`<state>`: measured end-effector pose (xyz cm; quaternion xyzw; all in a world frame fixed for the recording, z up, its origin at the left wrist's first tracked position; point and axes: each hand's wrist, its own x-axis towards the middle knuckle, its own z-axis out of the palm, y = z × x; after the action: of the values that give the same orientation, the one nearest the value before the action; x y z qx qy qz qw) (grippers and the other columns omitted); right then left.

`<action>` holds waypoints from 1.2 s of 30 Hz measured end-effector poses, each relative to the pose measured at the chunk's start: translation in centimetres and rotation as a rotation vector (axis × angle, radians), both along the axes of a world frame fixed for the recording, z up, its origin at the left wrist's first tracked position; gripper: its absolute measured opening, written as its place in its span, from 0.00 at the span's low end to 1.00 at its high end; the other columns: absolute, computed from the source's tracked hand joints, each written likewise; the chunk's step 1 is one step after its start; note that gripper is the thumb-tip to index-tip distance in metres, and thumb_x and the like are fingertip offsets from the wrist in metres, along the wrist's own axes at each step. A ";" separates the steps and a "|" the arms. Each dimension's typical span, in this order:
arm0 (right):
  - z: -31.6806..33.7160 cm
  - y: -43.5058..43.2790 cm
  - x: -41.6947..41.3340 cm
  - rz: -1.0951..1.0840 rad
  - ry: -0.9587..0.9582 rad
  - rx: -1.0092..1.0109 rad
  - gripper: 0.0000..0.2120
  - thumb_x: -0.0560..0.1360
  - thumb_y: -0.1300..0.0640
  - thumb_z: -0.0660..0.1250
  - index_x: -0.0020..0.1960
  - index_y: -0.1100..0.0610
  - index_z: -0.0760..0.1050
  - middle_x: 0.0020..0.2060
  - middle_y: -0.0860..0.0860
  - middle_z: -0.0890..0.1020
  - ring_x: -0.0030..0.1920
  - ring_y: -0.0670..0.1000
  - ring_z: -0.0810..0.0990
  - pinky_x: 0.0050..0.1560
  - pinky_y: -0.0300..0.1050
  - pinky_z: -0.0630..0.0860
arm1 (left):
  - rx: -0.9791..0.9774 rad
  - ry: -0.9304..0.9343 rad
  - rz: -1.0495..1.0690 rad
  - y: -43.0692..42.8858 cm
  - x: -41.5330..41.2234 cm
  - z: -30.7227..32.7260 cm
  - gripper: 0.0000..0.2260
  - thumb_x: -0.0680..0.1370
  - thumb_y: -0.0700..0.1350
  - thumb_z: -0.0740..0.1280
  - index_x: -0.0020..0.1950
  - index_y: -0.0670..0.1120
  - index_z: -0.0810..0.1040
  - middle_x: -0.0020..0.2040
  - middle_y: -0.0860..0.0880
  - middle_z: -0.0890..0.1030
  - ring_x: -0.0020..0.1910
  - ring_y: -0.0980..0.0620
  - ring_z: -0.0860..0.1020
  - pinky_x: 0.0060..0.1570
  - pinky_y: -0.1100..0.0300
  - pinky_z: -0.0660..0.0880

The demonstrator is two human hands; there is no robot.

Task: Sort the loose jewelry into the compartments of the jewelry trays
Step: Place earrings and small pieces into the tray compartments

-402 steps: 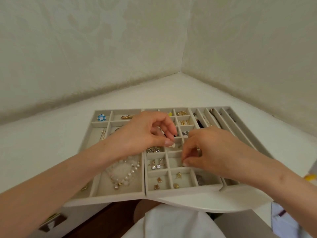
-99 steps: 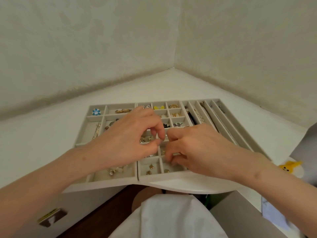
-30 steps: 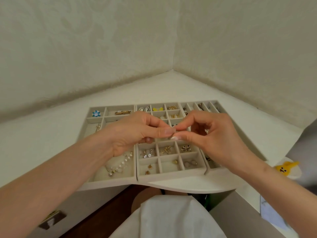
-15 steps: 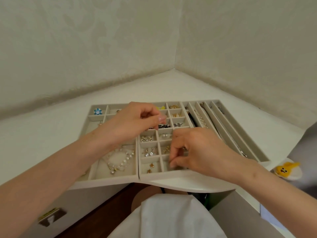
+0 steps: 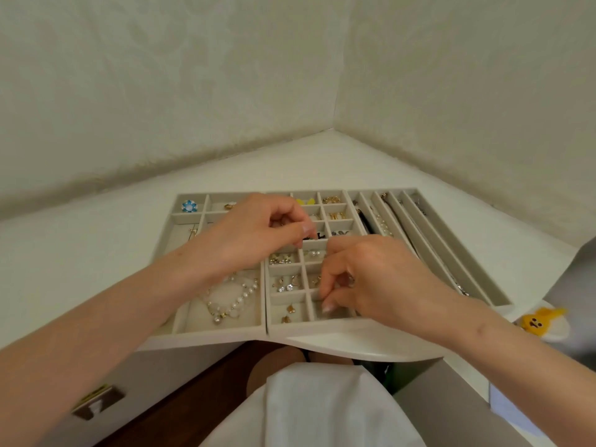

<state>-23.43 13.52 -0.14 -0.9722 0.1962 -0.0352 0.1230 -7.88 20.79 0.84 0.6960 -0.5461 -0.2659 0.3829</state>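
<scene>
fingers (image 5: 327,306) of the right hand (image 5: 380,285) curled into the middle tray's (image 5: 306,326) front compartment. left hand (image 5: 254,233) pinched thumb to forefinger above it. whether either held anything was unclear.

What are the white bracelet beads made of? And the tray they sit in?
Bracelet: glossy white round beads, pearl or imitation pearl, on gold-coloured links; which one, the look leaves open. Tray: matte beige lining without shine, probably velvet-like fabric.

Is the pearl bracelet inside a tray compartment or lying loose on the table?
Inside: the pearl bracelet lies in the large front compartment of the left tray, within its walls.
</scene>
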 end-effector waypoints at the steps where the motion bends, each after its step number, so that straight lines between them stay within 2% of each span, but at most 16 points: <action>1: 0.3 -0.2 -0.3 -0.010 -0.012 0.005 0.03 0.69 0.48 0.73 0.42 0.45 0.82 0.36 0.42 0.73 0.37 0.41 0.71 0.41 0.40 0.70 | -0.001 -0.006 -0.005 0.0 0.1 -0.1 0.04 0.75 0.45 0.66 0.43 0.48 0.80 0.42 0.47 0.83 0.46 0.45 0.80 0.52 0.49 0.76; 3: 1.1 -0.7 -0.9 -0.031 -0.033 -0.005 0.02 0.69 0.47 0.73 0.42 0.44 0.82 0.36 0.42 0.75 0.38 0.42 0.72 0.43 0.42 0.71 | -0.004 -0.019 -0.017 0.2 0.3 -0.2 0.04 0.75 0.46 0.67 0.44 0.48 0.80 0.42 0.49 0.83 0.43 0.52 0.81 0.51 0.54 0.78; 6: 1.7 -1.0 -1.5 -0.031 0.008 -0.053 0.02 0.71 0.47 0.71 0.43 0.43 0.82 0.36 0.41 0.74 0.37 0.41 0.71 0.42 0.41 0.72 | 0.002 -0.080 -0.042 0.3 0.4 -0.4 0.04 0.74 0.47 0.67 0.42 0.50 0.80 0.40 0.52 0.82 0.41 0.54 0.80 0.47 0.60 0.77; 9: 1.6 -0.6 -1.7 -0.010 0.032 -0.088 0.04 0.73 0.48 0.69 0.46 0.43 0.82 0.36 0.40 0.72 0.35 0.40 0.68 0.37 0.37 0.67 | 0.015 -0.186 -0.082 0.4 0.2 -0.4 0.04 0.74 0.48 0.67 0.41 0.51 0.80 0.37 0.54 0.80 0.35 0.61 0.76 0.36 0.70 0.71; 10: 1.5 -0.5 -1.8 -0.005 0.038 -0.104 0.05 0.74 0.48 0.68 0.47 0.43 0.82 0.35 0.40 0.71 0.34 0.40 0.67 0.35 0.35 0.64 | 0.018 -0.225 -0.102 0.5 0.0 -0.4 0.03 0.73 0.49 0.67 0.41 0.52 0.80 0.36 0.55 0.80 0.34 0.62 0.74 0.35 0.71 0.70; 11: 1.4 -0.3 -1.8 0.001 0.043 -0.117 0.06 0.74 0.49 0.66 0.48 0.43 0.82 0.35 0.41 0.70 0.33 0.40 0.67 0.34 0.34 0.63 | 0.025 -0.264 -0.129 0.6 -0.1 -0.4 0.03 0.73 0.49 0.68 0.40 0.53 0.79 0.36 0.55 0.79 0.34 0.62 0.74 0.35 0.70 0.70; 13: 1.1 0.1 -1.9 0.008 0.064 -0.150 0.09 0.75 0.51 0.64 0.50 0.43 0.82 0.36 0.41 0.71 0.34 0.43 0.68 0.36 0.39 0.67 | 0.049 -0.351 -0.215 0.8 -0.4 -0.4 0.02 0.73 0.50 0.68 0.41 0.55 0.79 0.38 0.56 0.78 0.37 0.60 0.73 0.38 0.67 0.70; 15: 1.0 0.3 -2.0 0.038 0.033 -0.178 0.10 0.73 0.53 0.64 0.47 0.44 0.83 0.34 0.42 0.72 0.32 0.44 0.68 0.33 0.43 0.70 | 0.083 -0.481 -0.315 0.9 -0.7 -0.6 0.03 0.75 0.50 0.66 0.45 0.58 0.79 0.41 0.59 0.74 0.42 0.62 0.71 0.43 0.66 0.69; 17: 1.0 0.4 -2.0 0.042 0.000 -0.148 0.10 0.71 0.54 0.64 0.45 0.44 0.83 0.32 0.43 0.72 0.30 0.45 0.67 0.30 0.43 0.70 | 0.088 -0.595 -0.387 1.1 -0.8 -1.0 0.07 0.77 0.49 0.64 0.49 0.59 0.79 0.42 0.60 0.69 0.46 0.64 0.67 0.47 0.66 0.67; 20: 1.4 0.0 -2.0 0.002 0.051 -0.041 0.10 0.74 0.52 0.64 0.49 0.42 0.82 0.33 0.43 0.72 0.34 0.44 0.70 0.37 0.39 0.69 | 0.058 -0.673 -0.452 1.4 -0.7 -1.2 0.14 0.77 0.42 0.61 0.53 0.59 0.80 0.43 0.60 0.66 0.47 0.61 0.65 0.49 0.63 0.66; 22: 1.6 -0.4 -2.1 -0.006 0.040 -0.017 0.10 0.74 0.52 0.65 0.49 0.41 0.82 0.33 0.42 0.72 0.36 0.43 0.70 0.37 0.36 0.67 | 0.041 -0.697 -0.473 1.5 -0.7 -1.2 0.16 0.75 0.42 0.59 0.54 0.58 0.80 0.43 0.61 0.64 0.47 0.59 0.64 0.49 0.63 0.65; 27: 1.3 -0.5 -1.9 0.012 0.060 -0.040 0.09 0.74 0.51 0.64 0.49 0.42 0.82 0.33 0.42 0.70 0.34 0.41 0.68 0.36 0.37 0.66 | 0.043 -0.722 -0.494 1.6 -0.5 -1.0 0.21 0.70 0.45 0.52 0.52 0.59 0.81 0.44 0.61 0.64 0.48 0.61 0.63 0.52 0.65 0.64; 31: 1.1 -0.3 -1.7 0.026 0.083 -0.034 0.09 0.75 0.50 0.63 0.50 0.42 0.82 0.34 0.43 0.70 0.33 0.41 0.67 0.36 0.38 0.65 | 0.039 -0.690 -0.485 1.7 -0.3 -1.0 0.19 0.70 0.45 0.54 0.49 0.59 0.81 0.45 0.60 0.65 0.48 0.61 0.63 0.50 0.65 0.64; 36: 1.4 -0.6 -1.3 0.034 0.057 0.012 0.07 0.74 0.50 0.67 0.48 0.41 0.82 0.34 0.41 0.71 0.35 0.40 0.69 0.41 0.40 0.69 | 0.012 -0.682 -0.472 1.7 -0.3 -1.0 0.15 0.72 0.44 0.57 0.48 0.58 0.81 0.45 0.60 0.66 0.51 0.63 0.63 0.49 0.70 0.62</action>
<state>-24.71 12.96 1.26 -0.9752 0.1833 -0.0044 0.1237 -8.17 22.48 -0.15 0.6020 -0.7849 -0.1035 0.1045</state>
